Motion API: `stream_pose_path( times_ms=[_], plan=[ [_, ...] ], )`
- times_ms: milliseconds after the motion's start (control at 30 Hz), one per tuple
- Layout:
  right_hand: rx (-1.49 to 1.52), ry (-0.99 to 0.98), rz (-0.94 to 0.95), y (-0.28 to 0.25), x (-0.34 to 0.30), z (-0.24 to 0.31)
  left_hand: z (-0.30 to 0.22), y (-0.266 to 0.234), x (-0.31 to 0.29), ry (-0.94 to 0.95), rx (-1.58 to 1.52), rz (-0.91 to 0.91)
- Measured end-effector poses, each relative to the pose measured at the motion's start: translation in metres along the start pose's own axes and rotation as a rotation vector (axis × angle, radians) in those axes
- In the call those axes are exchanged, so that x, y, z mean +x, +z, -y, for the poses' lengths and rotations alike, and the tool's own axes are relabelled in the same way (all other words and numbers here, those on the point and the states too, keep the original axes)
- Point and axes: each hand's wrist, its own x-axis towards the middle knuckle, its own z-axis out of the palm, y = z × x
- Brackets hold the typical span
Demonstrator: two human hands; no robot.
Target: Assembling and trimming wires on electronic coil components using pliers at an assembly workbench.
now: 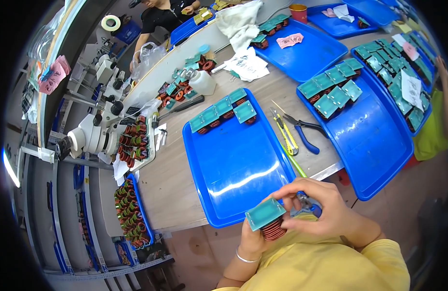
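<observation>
Low in front of me, my left hand [250,240] holds a coil of copper-red wire [272,231] from beneath. On top of the coil is a flat green circuit board [265,213], slightly tilted. My right hand [321,203] is curled around the board's right side, its index finger near the board's far edge and its thumb by the coil. Blue-handled pliers [315,209] show in the gap of the right hand, which seems to grip them; their jaws are mostly hidden. Just beyond is a blue tray [233,169] with several green-topped coils [216,110] at its far end.
Right of the tray lie a yellow utility knife [287,136] and dark-jawed pliers [306,138]. More blue trays [374,150] of coils stand right. A microscope [90,136], loose coils [134,138] and a white bottle [202,83] stand left. A person [163,17] sits across the partition.
</observation>
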Motion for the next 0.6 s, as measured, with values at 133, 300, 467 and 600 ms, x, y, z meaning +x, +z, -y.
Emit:
stream_pose_path(
  times_ms=[133,300,467,600],
  plan=[
    [0.061,0.086,0.023,-0.001,-0.003,-0.001,0.001,0.001,-0.005,-0.102,0.043,-0.110],
    [0.056,0.058,0.023,-0.002,-0.005,0.001,-0.004,0.007,0.000,-0.249,0.042,-0.118],
    [0.034,0.023,0.017,-0.002,-0.006,-0.001,0.000,0.004,-0.003,-0.259,0.018,-0.165],
    [0.048,0.037,0.017,-0.002,-0.006,-0.001,0.006,-0.004,-0.006,-0.197,-0.046,-0.019]
  ],
)
